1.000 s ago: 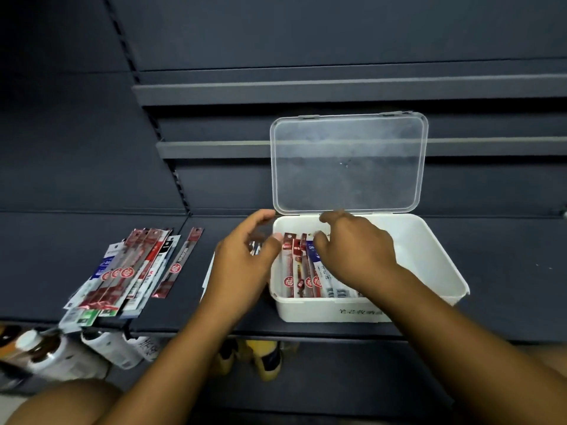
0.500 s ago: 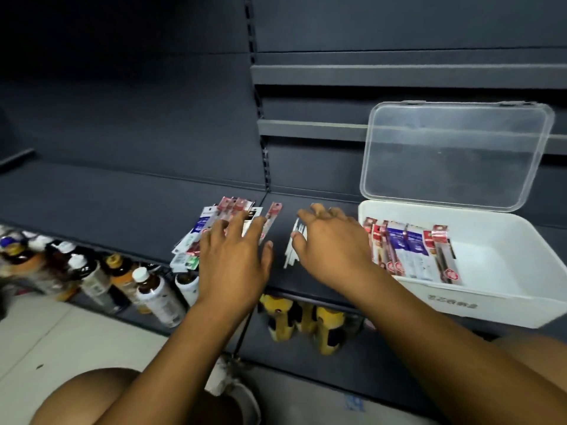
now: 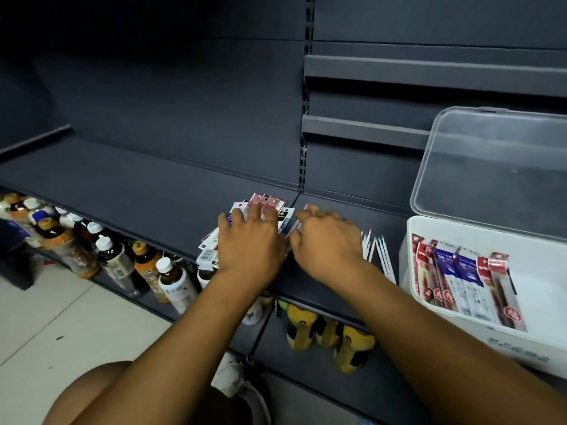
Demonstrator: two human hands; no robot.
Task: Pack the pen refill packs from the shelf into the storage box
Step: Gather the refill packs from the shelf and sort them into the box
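We see both hands out over the dark shelf (image 3: pixel 138 191), at the pile of refill packs (image 3: pixel 271 202) lying near its front edge, well left of the box. L hand (image 3: pixel 250 242) lies flat on the pile, palm down, fingers spread, tips on the red & white pack tops. R hand (image 3: pixel 328 240) is just beside it on the right, knuckles up, fingers bent down at a pack on the pile's right edge. It's blurred, so we can't tell if it pinches that pack or only touches it. Right of that hand a few thin white sticks (image 3: pixel 380 256) lie loose on the shelf. At far right sits the white storage box (image 3: pixel 540 286), its clear lid (image 3: pixel 497 167) standing open behind it. Inside, at the left end, is a row of packs (image 3: pixel 460 280), red & blue-white, side by side. Below the shelf are drink bottles (image 3: pixel 171 280) at left and yellow items (image 3: pixel 302 325) nearer the middle.
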